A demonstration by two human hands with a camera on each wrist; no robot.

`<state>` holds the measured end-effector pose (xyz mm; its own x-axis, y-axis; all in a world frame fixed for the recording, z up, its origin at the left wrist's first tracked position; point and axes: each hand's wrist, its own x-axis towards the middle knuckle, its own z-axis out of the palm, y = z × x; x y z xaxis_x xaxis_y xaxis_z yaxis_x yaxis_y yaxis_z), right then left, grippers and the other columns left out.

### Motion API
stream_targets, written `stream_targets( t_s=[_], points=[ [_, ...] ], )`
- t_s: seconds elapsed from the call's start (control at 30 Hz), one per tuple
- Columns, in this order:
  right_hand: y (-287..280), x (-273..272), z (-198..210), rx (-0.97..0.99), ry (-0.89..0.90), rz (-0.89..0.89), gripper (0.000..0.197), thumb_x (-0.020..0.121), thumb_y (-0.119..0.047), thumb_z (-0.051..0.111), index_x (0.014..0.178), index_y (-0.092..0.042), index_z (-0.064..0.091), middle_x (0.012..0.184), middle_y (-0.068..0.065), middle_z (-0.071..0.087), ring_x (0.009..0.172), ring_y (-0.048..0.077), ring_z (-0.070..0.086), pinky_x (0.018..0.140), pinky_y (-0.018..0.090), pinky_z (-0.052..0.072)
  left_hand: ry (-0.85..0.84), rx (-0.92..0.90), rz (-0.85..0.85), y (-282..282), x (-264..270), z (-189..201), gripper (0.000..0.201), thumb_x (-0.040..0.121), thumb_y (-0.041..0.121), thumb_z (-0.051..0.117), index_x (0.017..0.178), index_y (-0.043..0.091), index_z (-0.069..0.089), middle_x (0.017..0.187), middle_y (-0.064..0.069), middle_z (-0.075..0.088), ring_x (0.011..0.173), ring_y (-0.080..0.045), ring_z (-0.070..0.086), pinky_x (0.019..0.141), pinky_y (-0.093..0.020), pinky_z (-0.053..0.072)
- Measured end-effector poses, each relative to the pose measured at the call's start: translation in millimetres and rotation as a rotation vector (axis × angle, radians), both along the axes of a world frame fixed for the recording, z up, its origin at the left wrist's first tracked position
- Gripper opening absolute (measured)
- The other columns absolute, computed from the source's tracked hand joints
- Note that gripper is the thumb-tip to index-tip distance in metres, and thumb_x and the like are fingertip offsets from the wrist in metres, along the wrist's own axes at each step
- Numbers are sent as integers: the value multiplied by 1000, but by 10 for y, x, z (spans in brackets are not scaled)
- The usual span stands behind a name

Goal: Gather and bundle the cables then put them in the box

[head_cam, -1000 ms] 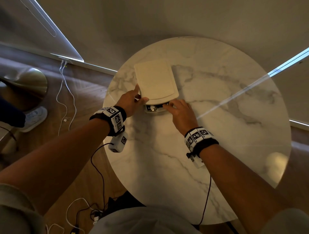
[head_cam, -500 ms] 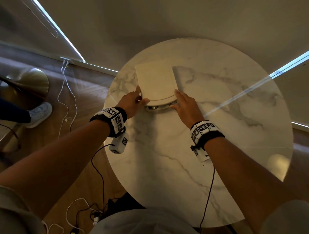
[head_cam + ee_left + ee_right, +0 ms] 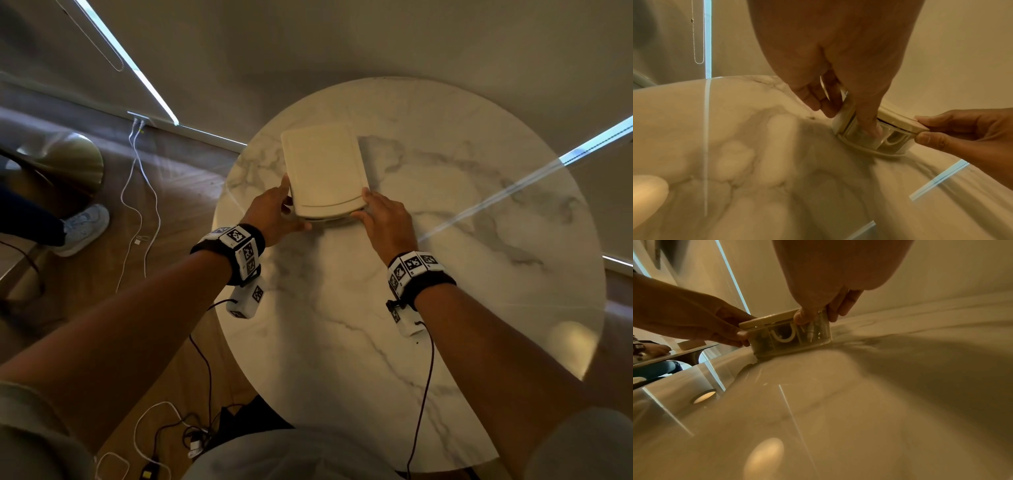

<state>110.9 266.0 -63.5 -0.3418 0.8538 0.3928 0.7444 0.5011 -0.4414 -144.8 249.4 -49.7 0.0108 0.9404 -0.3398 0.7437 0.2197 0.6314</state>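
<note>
A clear plastic box (image 3: 789,339) with a cream lid (image 3: 323,174) stands on the far left part of the round marble table (image 3: 445,240). Through its front wall I see a white cable (image 3: 784,337) coiled inside. My left hand (image 3: 277,212) grips the near left corner, thumb on the front wall (image 3: 869,138) and fingers along the side. My right hand (image 3: 383,216) pinches the near right corner of lid and box. In the left wrist view the lid (image 3: 898,121) sits on the box with a thin gap at its near edge.
White cables (image 3: 137,192) run from a wall socket across the wooden floor at left, beside a brass base (image 3: 68,164) and another person's shoe (image 3: 84,226). More cables (image 3: 164,435) lie on the floor by the table's near edge.
The lid has come toward me over the box's near end, which stood uncovered before. My right hand left the front opening and took hold of the near right corner.
</note>
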Motion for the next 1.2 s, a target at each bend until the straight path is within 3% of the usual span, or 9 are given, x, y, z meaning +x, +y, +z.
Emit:
stream_targets(
  t_s=[0.17,0.23,0.37,0.6,0.8,0.9,0.97,1.1,1.2],
  points=[
    [9,53,-13,17,-16,35,42,70,0,87,107,12,72,100,26,75,81,40,74,68,47,61,10,43,2,-12,13,-49,106,77,42,80,156,29,10,119,-4,62,97,-16,62,83,-27,47],
    [70,135,-55,-8,-4,73,33,76,3,80,108,10,73,104,26,75,84,43,74,72,50,63,10,46,-9,-15,6,-49,108,76,43,80,156,29,9,118,-4,61,97,-15,61,82,-25,46],
    [158,219,-101,-116,63,71,31,89,-5,69,118,2,72,110,23,75,90,42,74,80,53,61,1,47,-1,-5,24,-13,110,71,48,83,155,31,13,115,-3,61,97,-14,60,80,-25,44],
    [90,141,-122,-57,24,30,29,85,1,70,114,3,73,104,22,76,80,42,73,72,45,61,-15,80,17,-41,56,-26,101,78,40,79,155,31,14,119,-5,59,97,-13,59,79,-21,43],
    [38,138,-66,-139,-3,40,33,94,-6,61,125,2,69,117,22,73,97,42,71,86,45,57,16,41,-29,16,18,23,106,79,44,77,156,28,7,122,-7,57,109,-20,56,91,-29,44],
    [-13,223,-29,-349,1,58,46,100,-11,54,145,-11,54,135,15,65,119,33,63,102,42,49,11,26,-52,15,-3,46,102,80,45,75,155,27,9,127,-9,55,115,-26,54,92,-32,42],
    [-62,289,10,-421,-30,60,53,100,-14,55,152,-19,46,139,11,62,124,30,59,103,42,48,29,30,-44,-32,-4,69,94,83,42,72,155,26,13,133,-11,52,120,-28,51,95,-34,41],
    [-159,313,140,-459,-64,-14,54,100,-23,57,153,-19,44,143,10,60,128,31,56,104,44,47,78,-15,-16,-187,-1,134,92,88,45,67,157,17,14,150,-10,39,135,-26,40,110,-37,34],
    [-232,332,221,-444,-96,-30,50,100,-26,59,148,-13,50,142,12,60,128,33,57,106,45,45,78,-20,-37,-329,9,204,88,89,45,65,157,17,16,153,-9,36,137,-26,39,113,-37,32]
  ],
)
